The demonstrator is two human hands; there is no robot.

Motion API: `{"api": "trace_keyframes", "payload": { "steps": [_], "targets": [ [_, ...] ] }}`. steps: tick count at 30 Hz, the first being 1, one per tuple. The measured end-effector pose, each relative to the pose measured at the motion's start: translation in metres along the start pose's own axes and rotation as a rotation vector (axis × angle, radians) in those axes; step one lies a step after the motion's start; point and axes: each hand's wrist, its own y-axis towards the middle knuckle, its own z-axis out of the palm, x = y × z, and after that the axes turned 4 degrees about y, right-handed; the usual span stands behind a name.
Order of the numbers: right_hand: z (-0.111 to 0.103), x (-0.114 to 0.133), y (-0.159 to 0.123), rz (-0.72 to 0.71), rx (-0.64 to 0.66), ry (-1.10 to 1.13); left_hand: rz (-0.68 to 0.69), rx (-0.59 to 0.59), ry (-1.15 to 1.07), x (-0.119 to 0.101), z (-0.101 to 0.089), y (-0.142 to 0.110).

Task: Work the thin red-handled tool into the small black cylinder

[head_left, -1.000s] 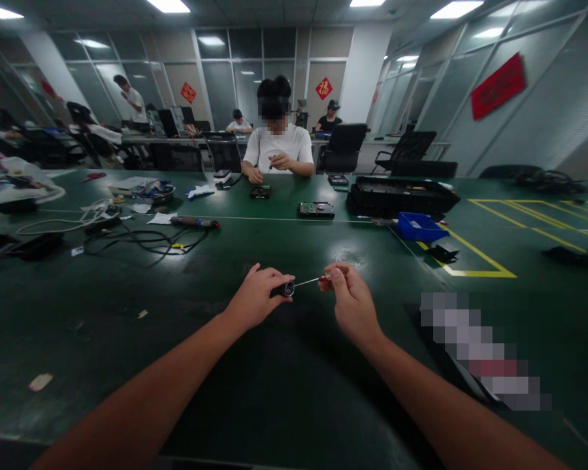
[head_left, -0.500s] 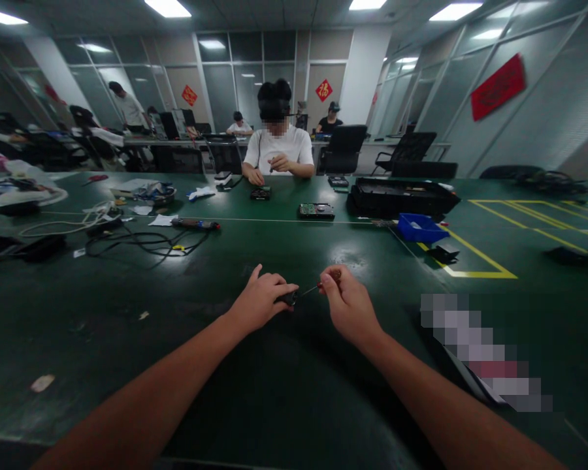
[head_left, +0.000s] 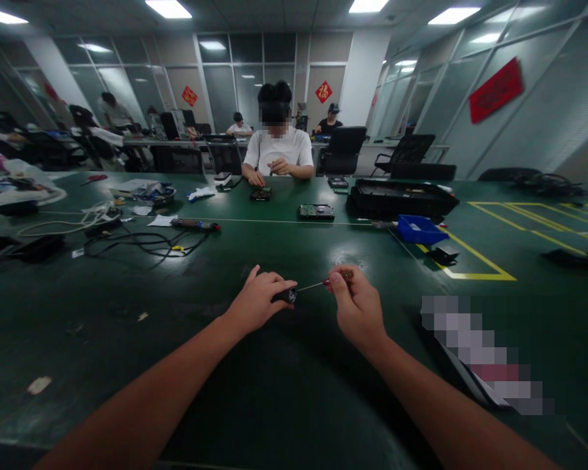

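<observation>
My left hand (head_left: 261,298) is closed around a small black cylindrical part (head_left: 289,295) with a round end facing right; most of its body is hidden by the fingers. In my right hand (head_left: 357,305) is a screwdriver (head_left: 312,286), its brownish handle pinched between thumb and fingers. The thin metal shaft points left toward the round end of the black part. Whether the tip touches it is too small to tell. Both hands are low over the green table (head_left: 274,405).
Ahead lie a hard drive (head_left: 316,211), a black tray (head_left: 402,197) and a blue bin (head_left: 421,229). Black cables (head_left: 137,245) and a dark tool (head_left: 193,224) lie front left. A blurred-out flat item (head_left: 480,352) is at right. Across the table a person (head_left: 277,147) handles another drive (head_left: 261,194).
My right hand has shifted slightly right with the screwdriver, showing more of its shaft. The black part's round end has turned more toward me. My left hand has barely moved.
</observation>
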Motion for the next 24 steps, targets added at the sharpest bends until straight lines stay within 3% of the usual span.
{"api": "trace_keyframes", "payload": {
  "steps": [15, 24],
  "targets": [
    [0.0013, -0.0012, 0.0021, -0.003, 0.103, -0.090, 0.008, 0.037, 0.013, -0.0021, 0.0012, 0.0007],
    [0.0009, 0.0006, 0.0037, -0.088, 0.202, -0.250, 0.011, 0.069, 0.045, 0.0000, 0.0040, 0.0016]
  ]
}}
